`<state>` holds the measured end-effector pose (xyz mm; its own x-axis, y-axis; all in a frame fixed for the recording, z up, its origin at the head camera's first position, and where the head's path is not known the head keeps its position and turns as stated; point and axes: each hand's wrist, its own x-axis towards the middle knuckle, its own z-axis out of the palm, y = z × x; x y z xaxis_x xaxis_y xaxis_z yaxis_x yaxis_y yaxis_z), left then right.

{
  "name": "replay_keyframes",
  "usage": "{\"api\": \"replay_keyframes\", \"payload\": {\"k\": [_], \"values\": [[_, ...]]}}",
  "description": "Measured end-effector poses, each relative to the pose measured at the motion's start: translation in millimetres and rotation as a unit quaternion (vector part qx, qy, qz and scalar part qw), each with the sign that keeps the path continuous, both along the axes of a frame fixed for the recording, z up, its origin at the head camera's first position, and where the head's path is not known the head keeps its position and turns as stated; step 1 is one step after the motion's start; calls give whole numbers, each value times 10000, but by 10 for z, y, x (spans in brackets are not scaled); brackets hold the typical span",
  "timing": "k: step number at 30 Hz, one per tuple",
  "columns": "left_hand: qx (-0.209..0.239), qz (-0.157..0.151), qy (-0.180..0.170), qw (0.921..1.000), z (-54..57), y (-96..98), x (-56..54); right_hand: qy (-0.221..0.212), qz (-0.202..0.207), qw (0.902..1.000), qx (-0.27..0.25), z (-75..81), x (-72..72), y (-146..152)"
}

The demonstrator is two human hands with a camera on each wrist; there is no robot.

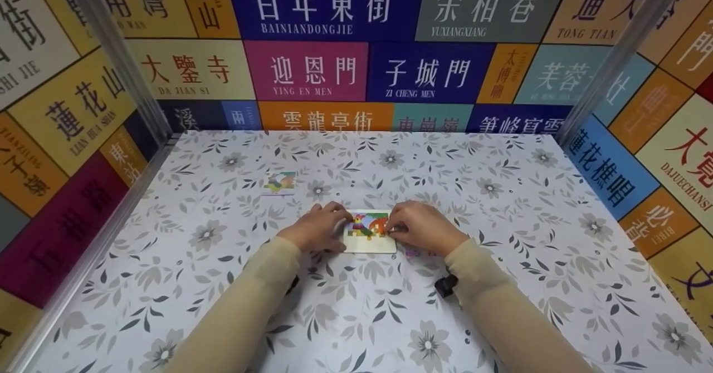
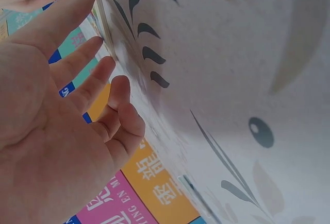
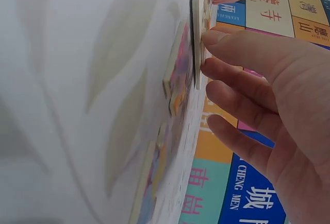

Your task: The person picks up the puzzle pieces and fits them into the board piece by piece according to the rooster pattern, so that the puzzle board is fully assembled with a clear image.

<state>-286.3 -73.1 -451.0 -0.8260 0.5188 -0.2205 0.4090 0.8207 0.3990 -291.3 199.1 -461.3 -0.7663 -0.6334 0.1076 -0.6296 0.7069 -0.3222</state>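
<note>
A small jigsaw board point(image 1: 370, 246) lies on the tabletop between the two hands. Joined pieces showing a colourful rooster point(image 1: 363, 225) cover its upper part, while the lower strip is bare cream. At the board's left side rests my left hand point(image 1: 320, 228), thumb near the lower corner and index finger by the upper one, its fingers fairly straight. My right hand point(image 1: 424, 227) has thumb and index close together at the board's right edge, pinching a puzzle piece point(image 3: 202, 53) that the fingertips mostly hide. Below that hand lie loose puzzle pieces point(image 3: 178, 62), partly covered in the head view.
A small picture card point(image 1: 280, 183) lies farther back on the left. White cloth with grey flowers and leaves covers the table point(image 1: 356, 317). Panels with colourful street-name signs point(image 1: 312, 72) stand along the back and both sides.
</note>
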Motion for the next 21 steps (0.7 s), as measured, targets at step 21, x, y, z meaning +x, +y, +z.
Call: {"api": "replay_keyframes", "payload": {"k": [21], "values": [[-111,55,-62,9999,2,12,-12,1,-189,9998,22,-28,-11,-81]]}}
